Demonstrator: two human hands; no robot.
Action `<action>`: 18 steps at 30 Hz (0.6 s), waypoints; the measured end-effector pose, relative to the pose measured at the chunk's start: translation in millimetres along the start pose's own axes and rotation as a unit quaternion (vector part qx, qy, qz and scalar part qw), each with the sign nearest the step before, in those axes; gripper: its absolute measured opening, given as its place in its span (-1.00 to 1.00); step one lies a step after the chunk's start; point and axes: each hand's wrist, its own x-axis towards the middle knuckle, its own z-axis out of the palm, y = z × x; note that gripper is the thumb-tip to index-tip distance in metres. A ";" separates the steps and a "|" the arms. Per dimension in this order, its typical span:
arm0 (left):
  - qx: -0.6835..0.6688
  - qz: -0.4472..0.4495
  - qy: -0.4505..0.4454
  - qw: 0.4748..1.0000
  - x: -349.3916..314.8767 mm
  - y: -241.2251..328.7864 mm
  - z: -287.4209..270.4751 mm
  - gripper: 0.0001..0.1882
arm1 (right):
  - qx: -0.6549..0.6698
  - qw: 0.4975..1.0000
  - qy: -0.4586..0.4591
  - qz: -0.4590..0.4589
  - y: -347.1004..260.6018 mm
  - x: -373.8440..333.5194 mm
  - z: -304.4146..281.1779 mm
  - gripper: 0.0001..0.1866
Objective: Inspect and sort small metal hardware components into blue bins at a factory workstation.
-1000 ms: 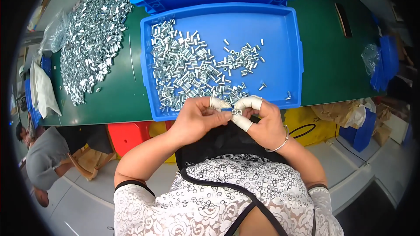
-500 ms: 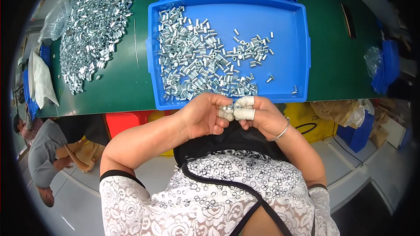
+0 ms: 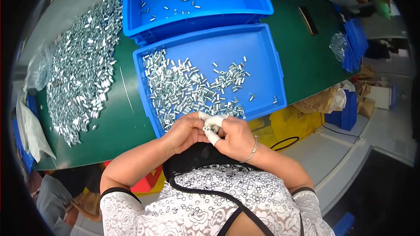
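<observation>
My right hand (image 3: 232, 136), with white finger covers, pinches a few small silvery metal sleeves (image 3: 207, 129) with round holes, like rivet nuts. My left hand (image 3: 186, 133) meets it from the left, fingers curled and pressed against the right fingertips; what it grips is hidden. A white cover shows on one of its fingers too. Both hands are just over the near edge of a blue plastic tray (image 3: 258, 39). Inside the tray, many loose sleeves (image 3: 188, 87) lie heaped toward the left, with a few scattered on the right.
Behind stands another blue tray (image 3: 197, 19) with several scattered sleeves. A large pile of metal sleeves (image 3: 83, 70) covers the green table (image 3: 293, 57) at left, beside a thin rod (image 3: 127, 89). A dark phone-like object (image 3: 308, 20) lies at right. Another person (image 3: 54, 199) sits lower left.
The view has tilted and shifted, bringing the inside of the far tray into sight. My hands stay together; the right has turned, its covered fingers now curled around the sleeves.
</observation>
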 end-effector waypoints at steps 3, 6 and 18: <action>-0.018 -0.025 -0.022 0.999 4.6 19.9 3.7 -0.78 | -0.150 0.983 0.058 -0.089 0.4 8.7 6.0 -0.80; -0.029 -0.076 -0.045 0.996 10.3 38.4 6.4 -0.79 | -0.157 0.986 0.035 -0.038 -13.3 16.4 -2.5 -0.81; 0.507 0.542 0.167 0.649 61.0 239.4 28.0 -0.75 | -0.082 0.967 0.227 0.085 112.1 75.0 -47.8 -0.82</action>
